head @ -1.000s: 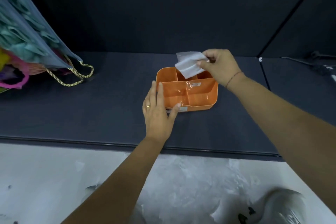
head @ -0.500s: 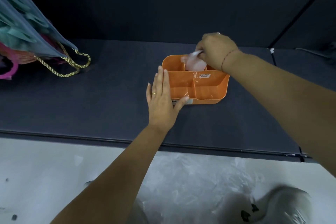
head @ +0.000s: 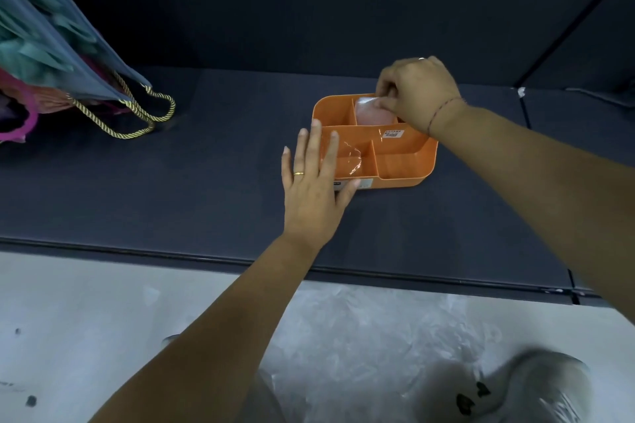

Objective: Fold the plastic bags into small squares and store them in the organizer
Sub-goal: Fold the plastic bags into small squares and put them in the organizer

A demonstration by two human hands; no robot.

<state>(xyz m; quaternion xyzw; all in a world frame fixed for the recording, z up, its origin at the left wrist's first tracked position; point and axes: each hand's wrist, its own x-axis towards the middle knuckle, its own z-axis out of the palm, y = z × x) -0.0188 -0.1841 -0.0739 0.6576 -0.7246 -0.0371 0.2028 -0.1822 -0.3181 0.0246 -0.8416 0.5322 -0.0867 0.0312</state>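
An orange organizer (head: 405,165) with several compartments stands on the dark shelf (head: 171,189). A folded clear plastic bag (head: 372,112) lies in its back middle compartment. My right hand (head: 417,93) hovers over that compartment, fingers curled and pinching the bag's top edge. My left hand (head: 314,182) lies flat with straight fingers against the organizer's front left corner, thumb along its front wall. Loose clear plastic bags (head: 360,354) lie crumpled on the pale floor below.
A grey cloth bag (head: 58,41) with gold rope handles (head: 144,113) leans at the shelf's left, colourful items inside. The shelf's front edge (head: 378,273) runs across the view. A dark back wall stands close behind the organizer. A blurred grey object (head: 522,385) sits at bottom right.
My right hand brought the folded bag down from above the organizer into the back middle compartment. My left hand stayed pressed against the front left corner.
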